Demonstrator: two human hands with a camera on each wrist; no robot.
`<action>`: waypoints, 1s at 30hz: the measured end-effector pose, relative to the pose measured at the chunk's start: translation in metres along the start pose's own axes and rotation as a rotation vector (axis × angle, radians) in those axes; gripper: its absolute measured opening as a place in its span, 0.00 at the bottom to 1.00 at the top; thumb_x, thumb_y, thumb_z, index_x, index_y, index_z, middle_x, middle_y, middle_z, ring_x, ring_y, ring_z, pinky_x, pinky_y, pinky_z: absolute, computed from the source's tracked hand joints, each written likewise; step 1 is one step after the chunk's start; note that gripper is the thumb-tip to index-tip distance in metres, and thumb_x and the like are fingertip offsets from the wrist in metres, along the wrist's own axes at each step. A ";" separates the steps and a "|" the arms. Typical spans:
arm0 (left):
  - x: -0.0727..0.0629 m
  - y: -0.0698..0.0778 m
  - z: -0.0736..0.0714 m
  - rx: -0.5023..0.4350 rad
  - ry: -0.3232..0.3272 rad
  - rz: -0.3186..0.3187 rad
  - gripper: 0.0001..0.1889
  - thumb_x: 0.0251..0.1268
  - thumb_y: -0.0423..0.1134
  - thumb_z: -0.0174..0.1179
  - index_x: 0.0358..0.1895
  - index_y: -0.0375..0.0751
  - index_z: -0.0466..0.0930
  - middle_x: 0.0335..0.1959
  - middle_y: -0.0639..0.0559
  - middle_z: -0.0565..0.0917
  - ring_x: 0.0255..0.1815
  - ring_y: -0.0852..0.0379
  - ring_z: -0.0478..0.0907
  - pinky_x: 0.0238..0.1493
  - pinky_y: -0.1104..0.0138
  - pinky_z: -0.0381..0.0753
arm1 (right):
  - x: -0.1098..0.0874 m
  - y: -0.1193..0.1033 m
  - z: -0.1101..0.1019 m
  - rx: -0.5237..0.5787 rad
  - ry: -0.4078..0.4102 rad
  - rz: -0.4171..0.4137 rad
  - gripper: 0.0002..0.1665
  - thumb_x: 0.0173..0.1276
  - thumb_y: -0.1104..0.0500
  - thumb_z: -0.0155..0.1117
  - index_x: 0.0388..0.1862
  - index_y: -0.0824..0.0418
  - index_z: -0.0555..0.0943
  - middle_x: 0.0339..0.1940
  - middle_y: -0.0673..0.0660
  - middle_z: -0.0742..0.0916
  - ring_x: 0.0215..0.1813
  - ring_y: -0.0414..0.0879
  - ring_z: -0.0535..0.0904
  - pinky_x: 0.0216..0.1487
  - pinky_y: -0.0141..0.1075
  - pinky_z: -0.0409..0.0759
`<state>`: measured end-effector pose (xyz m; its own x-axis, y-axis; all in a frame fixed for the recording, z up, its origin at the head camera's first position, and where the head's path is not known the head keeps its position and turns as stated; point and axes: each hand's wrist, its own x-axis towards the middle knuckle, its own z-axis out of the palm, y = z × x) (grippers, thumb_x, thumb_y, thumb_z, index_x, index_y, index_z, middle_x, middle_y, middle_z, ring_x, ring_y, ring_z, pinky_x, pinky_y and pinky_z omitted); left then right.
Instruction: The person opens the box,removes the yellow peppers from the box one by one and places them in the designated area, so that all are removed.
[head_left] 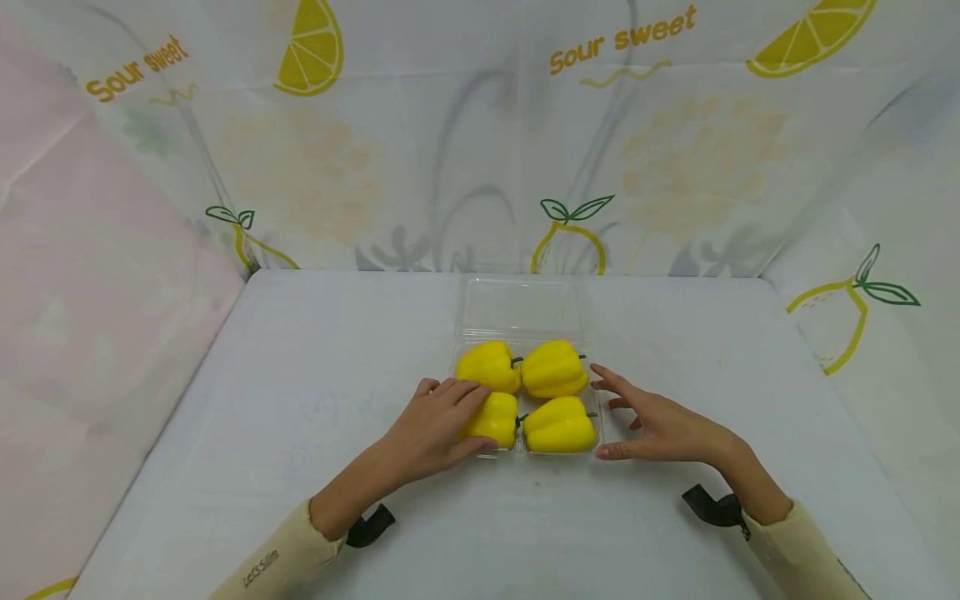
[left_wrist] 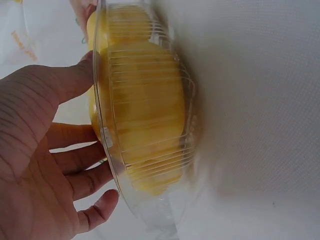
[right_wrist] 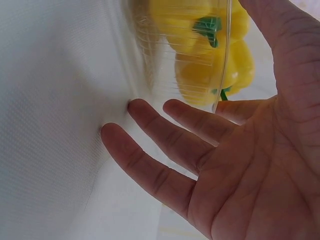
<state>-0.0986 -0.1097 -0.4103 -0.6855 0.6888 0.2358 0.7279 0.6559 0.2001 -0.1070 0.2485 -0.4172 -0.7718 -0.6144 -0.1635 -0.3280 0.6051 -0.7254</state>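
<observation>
A clear plastic clamshell box (head_left: pixel 520 447) lies with its lid (head_left: pixel 522 307) laid back behind it. Inside are several yellow bell peppers (head_left: pixel 555 368) with green stems, in two rows. My left hand (head_left: pixel 442 421) reaches over the near-left pepper (head_left: pixel 501 418) and partly hides it. In the left wrist view its thumb and fingertips rest at the box's rim (left_wrist: pixel 104 120), the fingers loosely bent. My right hand (head_left: pixel 663 427) stands beside the box's right side, fingers spread, thumb near the front corner. In the right wrist view nothing lies in its palm.
The box sits on a white-covered table (head_left: pixel 337 358). A white cloth (head_left: pixel 465 142) printed with lemons hangs behind, and a pinkish cloth (head_left: pixel 97 275) hangs on the left. Black straps (head_left: pixel 712 506) show at both sleeve cuffs.
</observation>
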 end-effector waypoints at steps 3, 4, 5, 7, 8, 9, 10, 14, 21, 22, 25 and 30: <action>0.001 -0.001 0.001 -0.017 -0.003 0.003 0.35 0.59 0.60 0.67 0.61 0.37 0.75 0.55 0.47 0.80 0.53 0.49 0.76 0.51 0.55 0.70 | 0.000 0.000 0.000 0.002 -0.001 0.001 0.66 0.58 0.38 0.73 0.82 0.51 0.41 0.75 0.61 0.66 0.64 0.57 0.74 0.48 0.44 0.80; 0.002 -0.002 0.001 -0.021 -0.002 0.004 0.35 0.59 0.60 0.67 0.61 0.37 0.75 0.54 0.47 0.80 0.53 0.49 0.76 0.50 0.56 0.70 | 0.000 0.000 0.000 0.004 -0.003 0.002 0.66 0.58 0.38 0.73 0.82 0.51 0.41 0.75 0.61 0.66 0.64 0.57 0.74 0.48 0.44 0.80; 0.002 -0.002 0.001 -0.025 0.001 0.005 0.35 0.58 0.61 0.67 0.60 0.38 0.76 0.54 0.47 0.81 0.52 0.49 0.76 0.50 0.56 0.71 | 0.000 0.000 0.000 0.004 -0.003 0.003 0.66 0.58 0.38 0.73 0.82 0.51 0.41 0.75 0.61 0.66 0.64 0.57 0.74 0.48 0.44 0.80; 0.002 -0.004 0.002 -0.025 0.009 0.009 0.35 0.58 0.61 0.67 0.60 0.38 0.76 0.54 0.48 0.81 0.52 0.50 0.77 0.50 0.57 0.71 | 0.000 0.000 0.000 0.007 -0.004 0.005 0.66 0.58 0.38 0.74 0.82 0.50 0.41 0.75 0.61 0.66 0.65 0.57 0.74 0.48 0.44 0.80; 0.002 -0.004 0.003 -0.024 0.016 0.014 0.35 0.58 0.61 0.67 0.60 0.38 0.76 0.54 0.47 0.81 0.51 0.50 0.77 0.50 0.57 0.71 | 0.000 0.000 0.000 0.009 -0.003 0.007 0.66 0.58 0.38 0.74 0.82 0.50 0.41 0.75 0.60 0.66 0.65 0.57 0.74 0.48 0.44 0.80; 0.003 -0.005 0.004 -0.021 0.023 0.019 0.34 0.58 0.61 0.67 0.59 0.38 0.77 0.53 0.47 0.81 0.51 0.50 0.77 0.50 0.57 0.71 | 0.000 0.000 0.000 0.009 -0.003 0.008 0.66 0.58 0.38 0.74 0.82 0.50 0.41 0.75 0.60 0.66 0.65 0.57 0.74 0.48 0.44 0.80; 0.003 -0.005 0.004 -0.016 0.030 0.025 0.34 0.58 0.61 0.67 0.59 0.38 0.77 0.53 0.47 0.82 0.51 0.50 0.77 0.50 0.57 0.70 | 0.000 -0.001 0.000 0.009 -0.004 0.009 0.66 0.58 0.38 0.74 0.82 0.50 0.41 0.75 0.60 0.66 0.65 0.57 0.74 0.48 0.44 0.80; 0.003 -0.007 0.007 -0.004 0.056 0.043 0.34 0.57 0.61 0.67 0.58 0.38 0.78 0.52 0.47 0.82 0.50 0.50 0.77 0.49 0.58 0.70 | 0.000 -0.001 0.000 0.013 -0.002 0.008 0.66 0.58 0.39 0.74 0.82 0.50 0.41 0.75 0.60 0.66 0.65 0.57 0.74 0.48 0.44 0.80; 0.005 -0.007 0.008 -0.041 0.071 0.037 0.34 0.55 0.61 0.67 0.56 0.37 0.78 0.50 0.47 0.83 0.48 0.51 0.77 0.49 0.58 0.69 | 0.000 0.000 0.001 0.015 0.002 0.007 0.66 0.58 0.39 0.74 0.82 0.50 0.41 0.75 0.60 0.66 0.65 0.58 0.74 0.48 0.45 0.80; 0.005 -0.008 0.008 -0.047 0.072 0.033 0.34 0.55 0.61 0.67 0.56 0.37 0.78 0.50 0.48 0.83 0.48 0.51 0.77 0.49 0.59 0.69 | 0.000 0.000 0.001 0.015 0.003 0.007 0.66 0.58 0.40 0.74 0.82 0.50 0.42 0.75 0.60 0.66 0.65 0.58 0.74 0.48 0.45 0.80; 0.005 -0.010 0.009 -0.076 0.082 0.020 0.33 0.53 0.60 0.68 0.55 0.39 0.79 0.48 0.49 0.84 0.47 0.52 0.78 0.48 0.59 0.68 | 0.000 0.000 0.001 0.017 0.003 0.007 0.66 0.58 0.39 0.74 0.82 0.50 0.42 0.75 0.60 0.66 0.65 0.57 0.74 0.49 0.44 0.80; 0.006 -0.011 0.009 -0.123 0.094 0.006 0.32 0.52 0.59 0.70 0.55 0.41 0.79 0.47 0.51 0.84 0.45 0.54 0.78 0.47 0.60 0.68 | 0.001 -0.001 0.000 0.011 0.000 0.007 0.66 0.57 0.39 0.74 0.82 0.50 0.41 0.75 0.60 0.66 0.65 0.57 0.73 0.49 0.44 0.80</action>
<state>-0.1107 -0.1103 -0.4199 -0.6806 0.6569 0.3244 0.7326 0.6049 0.3121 -0.1073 0.2477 -0.4171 -0.7740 -0.6103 -0.1688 -0.3167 0.6039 -0.7314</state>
